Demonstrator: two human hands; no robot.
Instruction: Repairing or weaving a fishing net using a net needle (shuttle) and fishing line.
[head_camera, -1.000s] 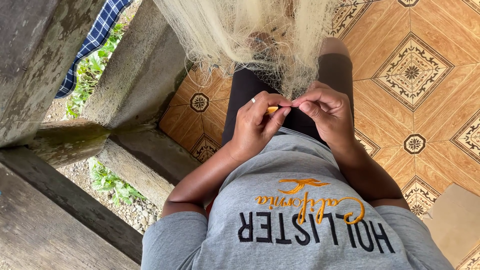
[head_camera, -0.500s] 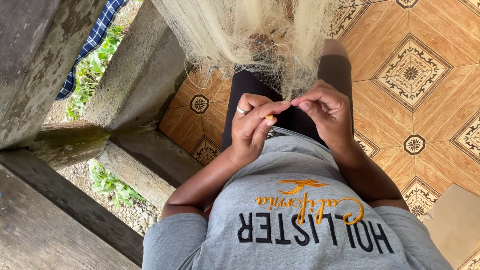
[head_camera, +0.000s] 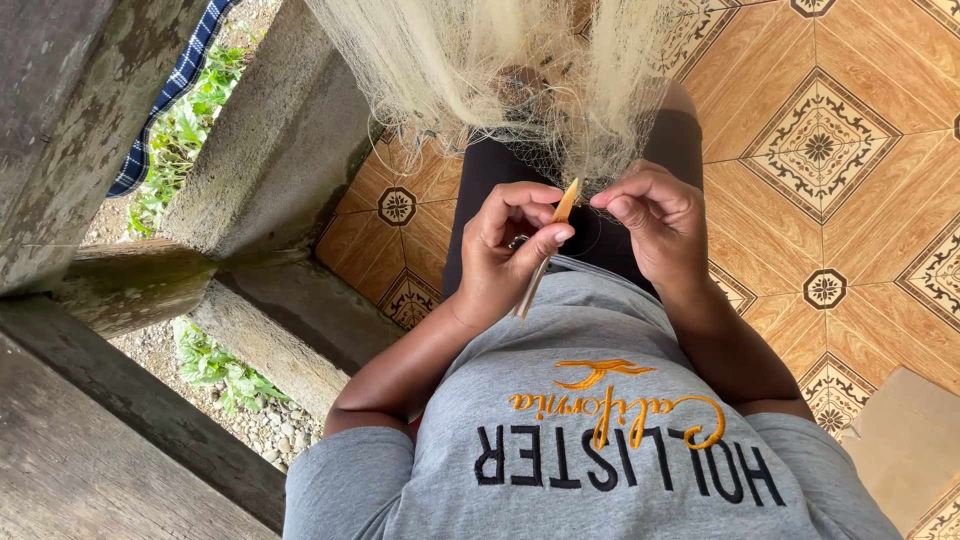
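A pale cream fishing net (head_camera: 500, 70) hangs in a bunch from above and drapes over my lap. My left hand (head_camera: 500, 260) grips a thin yellowish netting needle (head_camera: 563, 205), with its tip pointing up toward the net's lower edge. My right hand (head_camera: 655, 215) pinches a strand of the net's mesh between thumb and fingers, right beside the needle tip. A fine line runs between the two hands. I am seated in dark trousers and a grey shirt (head_camera: 600, 440).
Orange patterned floor tiles (head_camera: 830, 150) spread to the right. On the left stand weathered concrete railing posts (head_camera: 270, 180) and a beam (head_camera: 90, 430), with green plants and gravel (head_camera: 230, 380) beyond. A blue checked cloth (head_camera: 170, 90) hangs at upper left. A tan board (head_camera: 910, 440) lies at lower right.
My left hand has turned and raised the needle, so its tip now points up at the net. The right hand has kept its pinch on the mesh.
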